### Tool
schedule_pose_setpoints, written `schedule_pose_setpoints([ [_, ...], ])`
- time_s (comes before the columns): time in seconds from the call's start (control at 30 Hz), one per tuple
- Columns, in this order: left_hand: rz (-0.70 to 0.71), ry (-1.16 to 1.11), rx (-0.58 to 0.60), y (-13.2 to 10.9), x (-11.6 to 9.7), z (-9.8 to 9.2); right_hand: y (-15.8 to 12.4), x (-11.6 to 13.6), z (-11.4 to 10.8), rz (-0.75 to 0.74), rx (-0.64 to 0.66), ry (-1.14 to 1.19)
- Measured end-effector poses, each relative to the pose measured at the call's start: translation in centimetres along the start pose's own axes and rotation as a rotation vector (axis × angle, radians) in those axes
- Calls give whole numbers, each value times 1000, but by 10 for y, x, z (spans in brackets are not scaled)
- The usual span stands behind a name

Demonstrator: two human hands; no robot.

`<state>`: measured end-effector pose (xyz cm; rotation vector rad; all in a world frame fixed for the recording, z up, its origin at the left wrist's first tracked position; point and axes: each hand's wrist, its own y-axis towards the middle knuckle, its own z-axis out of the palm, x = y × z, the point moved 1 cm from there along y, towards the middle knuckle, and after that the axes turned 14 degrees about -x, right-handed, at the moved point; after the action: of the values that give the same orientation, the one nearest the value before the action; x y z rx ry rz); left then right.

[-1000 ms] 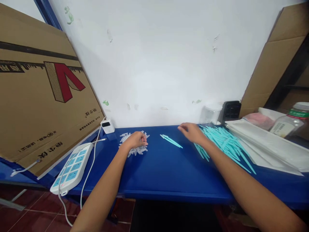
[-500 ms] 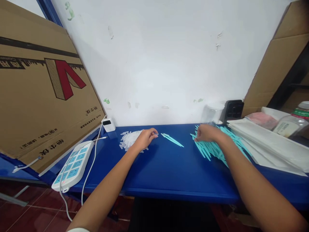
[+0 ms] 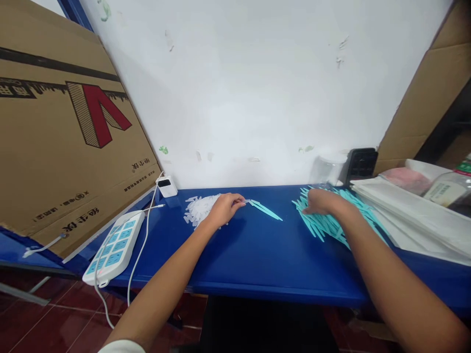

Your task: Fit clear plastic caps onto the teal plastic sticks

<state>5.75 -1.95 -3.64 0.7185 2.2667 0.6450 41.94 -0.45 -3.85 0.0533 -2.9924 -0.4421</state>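
Note:
My left hand (image 3: 227,208) is pinched on a small translucent plastic piece (image 3: 248,201), whose end sticks out past the fingertips. It reaches the near tip of a few slim teal sticks (image 3: 268,211) lying on the blue tabletop. Behind and left of that hand spreads a heap of similar translucent pieces (image 3: 196,208), partly covered by it. On the right, my right hand (image 3: 319,202) is over a pile of pointed teal sticks (image 3: 331,223), its fingers closed at the pile's left side. Whatever is between those fingertips is hidden.
A white power strip (image 3: 116,249) with cables lies at the table's left, below a small white device (image 3: 167,186). A large cardboard box (image 3: 73,171) stands beside it. At right are a clear jar (image 3: 328,169), white sheets (image 3: 412,215) and a bottle (image 3: 447,189).
My left hand has shifted slightly right, bringing the translucent piece up to the teal sticks lying in the middle. My right hand stays at the teal pile. The view has moved slightly.

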Motion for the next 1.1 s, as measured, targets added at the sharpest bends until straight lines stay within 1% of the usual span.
schedule_pose_setpoints([
  [0.1, -5, -6, -7, -1, -2, 0, -3, 9, -4, -20, 179, -77],
  [0.17, -31, -64, -1, -1, -4, 0, -5, 15, -10, -31, 198, -62],
  [0.2, -53, -100, 2, -1, -5, 0, -5, 17, -13, -39, 180, -39],
  [0.27, -118, -168, 5, 0, -7, 1, -5, 22, -18, -64, 70, 51],
  [0.33, -189, -224, 3, 0, -8, 3, -5, 29, -21, -100, -84, 237],
  [0.37, -215, -253, 3, 1, -8, 4, -6, 35, -23, -120, -141, 362],
  [0.4, -233, -282, 2, 1, -8, 4, -8, 41, -24, -139, -169, 494],
  [0.47, -251, -342, -4, 1, -7, 6, -14, 58, -26, -174, -140, 703],
  [0.5, -258, -368, -6, 1, -7, 7, -18, 66, -28, -190, -105, 755],
  [0.57, -268, -395, -10, 2, -7, 8, -25, 82, -31, -229, -57, 783],
  [0.63, -270, -395, -14, 2, -7, 7, -29, 93, -32, -279, -44, 793],
  [0.73, -263, -392, -24, 3, -8, 6, -30, 98, -30, -332, -58, 807],
  [0.87, -257, -422, -24, 2, -9, 5, -29, 98, -25, -334, -72, 791],
  [0.97, -278, -457, -9, 0, -8, 9, -32, 104, -22, -330, -52, 847],
  [1.1, -319, -550, -10, -2, -6, 16, -36, 115, -16, -342, -62, 918],
])
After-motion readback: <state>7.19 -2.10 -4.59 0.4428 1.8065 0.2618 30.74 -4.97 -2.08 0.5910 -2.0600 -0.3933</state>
